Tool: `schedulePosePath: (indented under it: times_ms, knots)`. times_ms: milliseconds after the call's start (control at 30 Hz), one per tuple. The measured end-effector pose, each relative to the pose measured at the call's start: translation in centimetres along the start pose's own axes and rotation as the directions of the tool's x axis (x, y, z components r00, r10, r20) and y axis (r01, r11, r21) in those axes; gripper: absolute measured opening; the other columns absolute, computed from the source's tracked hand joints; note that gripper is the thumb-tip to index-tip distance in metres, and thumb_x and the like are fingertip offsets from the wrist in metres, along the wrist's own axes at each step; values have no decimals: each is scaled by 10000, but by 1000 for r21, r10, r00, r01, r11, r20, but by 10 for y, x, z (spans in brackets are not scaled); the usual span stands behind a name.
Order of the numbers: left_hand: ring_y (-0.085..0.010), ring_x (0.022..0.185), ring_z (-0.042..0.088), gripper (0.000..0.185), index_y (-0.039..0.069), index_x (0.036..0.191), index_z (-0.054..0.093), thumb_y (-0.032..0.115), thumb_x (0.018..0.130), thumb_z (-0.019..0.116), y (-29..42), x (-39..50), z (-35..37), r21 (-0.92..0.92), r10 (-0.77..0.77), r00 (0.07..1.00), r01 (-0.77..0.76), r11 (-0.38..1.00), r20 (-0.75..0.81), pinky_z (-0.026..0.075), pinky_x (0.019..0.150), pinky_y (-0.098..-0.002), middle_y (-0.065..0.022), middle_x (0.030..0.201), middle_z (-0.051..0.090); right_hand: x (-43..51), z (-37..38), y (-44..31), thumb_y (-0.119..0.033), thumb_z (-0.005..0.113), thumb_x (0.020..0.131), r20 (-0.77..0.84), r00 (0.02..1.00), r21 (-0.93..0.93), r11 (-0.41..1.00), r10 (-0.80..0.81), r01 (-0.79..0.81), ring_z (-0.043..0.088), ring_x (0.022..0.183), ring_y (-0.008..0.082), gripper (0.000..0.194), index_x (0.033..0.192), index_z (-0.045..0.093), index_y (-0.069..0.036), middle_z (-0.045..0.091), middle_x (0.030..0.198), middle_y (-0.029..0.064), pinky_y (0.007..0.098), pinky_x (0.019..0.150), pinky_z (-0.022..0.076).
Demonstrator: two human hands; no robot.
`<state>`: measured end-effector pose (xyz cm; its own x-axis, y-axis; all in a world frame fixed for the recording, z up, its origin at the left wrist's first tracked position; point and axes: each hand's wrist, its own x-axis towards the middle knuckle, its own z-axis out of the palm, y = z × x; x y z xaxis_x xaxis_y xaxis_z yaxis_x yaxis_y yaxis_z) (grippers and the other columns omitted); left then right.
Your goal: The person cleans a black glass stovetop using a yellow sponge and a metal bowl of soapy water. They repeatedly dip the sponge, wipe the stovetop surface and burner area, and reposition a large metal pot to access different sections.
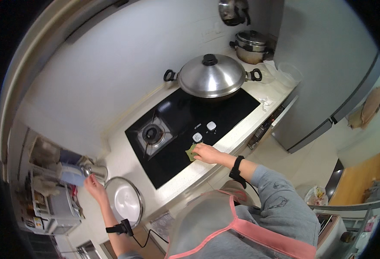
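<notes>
My right hand (206,153) presses a green cloth (191,152) onto the black glass gas cooktop (173,168), just in front of the two control knobs (197,137). At the left, my left hand (94,185) is raised beside a metal canister (96,171), above the counter; blur hides whether its fingers touch anything. A round metal lid or tray (124,200) lies next to my left forearm. A wok with a domed steel lid (212,76) covers the far burner, and the near burner (152,133) is bare.
Stacked steel pots (251,51) stand in the back right corner, near clear plastic containers (288,74). A drawer (285,110) below the counter is pulled out beside the grey refrigerator (316,81). White racks (52,207) with kitchen items line the left side.
</notes>
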<state>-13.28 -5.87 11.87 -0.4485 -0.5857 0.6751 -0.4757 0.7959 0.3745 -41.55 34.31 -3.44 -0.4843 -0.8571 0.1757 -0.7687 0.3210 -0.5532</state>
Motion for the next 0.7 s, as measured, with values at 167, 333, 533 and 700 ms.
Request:
schedulePosePath:
  times_ms: [167,333,533,700]
  knots:
    - [-288,773,554,192,-4,898,624,153,916,515,123,36,105,-204,123,967,-77,976,223,444,729,-360,-154,839,574,-15,-89,70,-432,487,886,-188,901,174,916,391,-361,630,741,347,425,798,664,-56,660,750,133,429,662,495]
    - [-312,812,596,283,-12,915,631,244,898,511,229,50,228,-299,71,922,50,953,380,452,739,-378,-187,843,625,-52,-222,201,-442,345,928,-478,645,283,800,596,-529,626,755,352,533,746,645,-42,650,739,165,448,721,468]
    - [-322,847,616,343,-28,950,620,271,895,460,296,87,364,-146,-158,823,279,949,545,462,758,-409,-200,868,643,-49,-318,306,-535,318,927,-474,543,363,715,694,-597,576,898,438,653,841,594,51,608,892,296,475,802,431]
    - [-146,648,509,402,-14,1118,513,341,944,440,323,120,422,-274,-324,649,646,712,689,403,541,-282,-86,923,608,-18,-320,331,-590,316,908,-380,595,539,692,708,-480,573,927,440,734,868,589,90,596,917,321,458,832,427]
